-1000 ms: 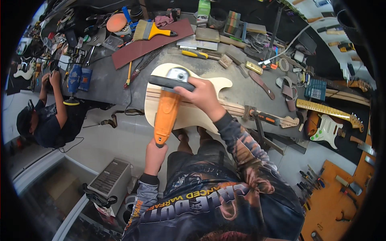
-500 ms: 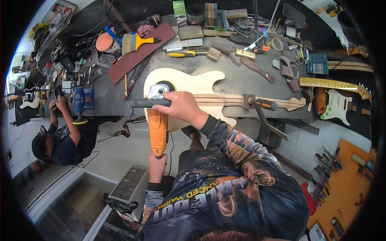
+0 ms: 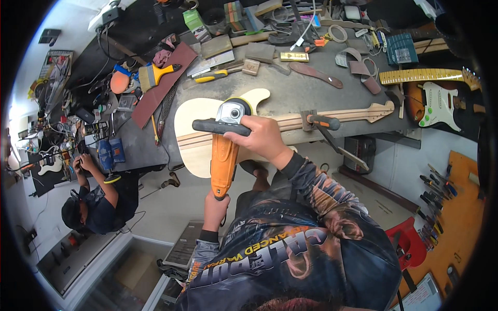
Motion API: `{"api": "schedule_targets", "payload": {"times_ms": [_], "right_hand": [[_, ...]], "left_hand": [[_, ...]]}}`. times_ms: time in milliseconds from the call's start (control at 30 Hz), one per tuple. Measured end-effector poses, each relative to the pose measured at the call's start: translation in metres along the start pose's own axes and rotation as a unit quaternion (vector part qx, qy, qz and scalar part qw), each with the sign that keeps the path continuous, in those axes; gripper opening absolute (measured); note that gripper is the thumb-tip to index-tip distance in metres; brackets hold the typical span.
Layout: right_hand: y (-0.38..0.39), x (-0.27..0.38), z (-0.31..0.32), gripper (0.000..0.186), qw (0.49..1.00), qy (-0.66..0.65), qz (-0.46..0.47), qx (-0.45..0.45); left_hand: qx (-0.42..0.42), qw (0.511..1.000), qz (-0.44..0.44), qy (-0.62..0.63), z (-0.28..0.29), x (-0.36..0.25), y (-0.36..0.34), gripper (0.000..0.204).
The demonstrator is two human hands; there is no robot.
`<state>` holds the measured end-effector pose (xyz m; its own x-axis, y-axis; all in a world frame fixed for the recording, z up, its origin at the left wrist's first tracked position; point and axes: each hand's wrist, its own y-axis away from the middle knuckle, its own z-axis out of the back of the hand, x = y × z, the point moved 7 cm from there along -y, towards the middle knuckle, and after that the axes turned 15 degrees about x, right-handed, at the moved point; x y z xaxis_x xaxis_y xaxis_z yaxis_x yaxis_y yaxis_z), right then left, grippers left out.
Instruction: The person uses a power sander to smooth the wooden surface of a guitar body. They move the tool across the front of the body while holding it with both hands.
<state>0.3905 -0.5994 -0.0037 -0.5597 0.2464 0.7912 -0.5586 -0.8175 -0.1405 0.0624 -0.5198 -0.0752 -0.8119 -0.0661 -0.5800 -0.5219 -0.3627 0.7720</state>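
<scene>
L hand (image 3: 215, 211) & R hand (image 3: 263, 137) gripping 1 orange sander (image 3: 224, 161) over 1 gtr (image 3: 198, 117) w/ 1 clamp (image 3: 326, 122).

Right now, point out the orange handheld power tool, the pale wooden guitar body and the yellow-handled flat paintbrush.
Orange handheld power tool (image 3: 224, 161): head view, on its orange casing.
Pale wooden guitar body (image 3: 198, 155): head view, bare wood below its dark stripes.
Yellow-handled flat paintbrush (image 3: 159, 74): head view, on its handle.
</scene>
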Motion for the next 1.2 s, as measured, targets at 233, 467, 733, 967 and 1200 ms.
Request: {"api": "schedule_targets", "payload": {"times_ms": [233,467,733,967,1200], "right_hand": [[-0.012,-0.013,0.006,0.059,0.999,0.004,0.018,-0.032],[-0.013,0.001,-0.016,0.061,0.999,-0.019,0.035,-0.017],[-0.029,-0.010,-0.002,0.055,1.000,-0.008,0.024,-0.004],[-0.020,-0.028,0.017,0.062,0.999,-0.021,0.000,-0.033],[-0.018,-0.036,0.042,0.056,0.999,-0.005,-0.027,-0.035]], "left_hand": [[-0.011,1.000,0.001,0.011,-0.005,-0.011,-0.011,0.022],[-0.028,0.998,0.046,0.029,-0.001,0.001,0.008,0.021],[-0.026,0.998,0.049,0.032,-0.002,-0.014,-0.007,0.020],[-0.006,0.999,0.029,0.018,-0.013,-0.031,-0.016,0.021],[0.016,1.000,0.015,-0.018,-0.014,-0.047,-0.029,0.024]]}}
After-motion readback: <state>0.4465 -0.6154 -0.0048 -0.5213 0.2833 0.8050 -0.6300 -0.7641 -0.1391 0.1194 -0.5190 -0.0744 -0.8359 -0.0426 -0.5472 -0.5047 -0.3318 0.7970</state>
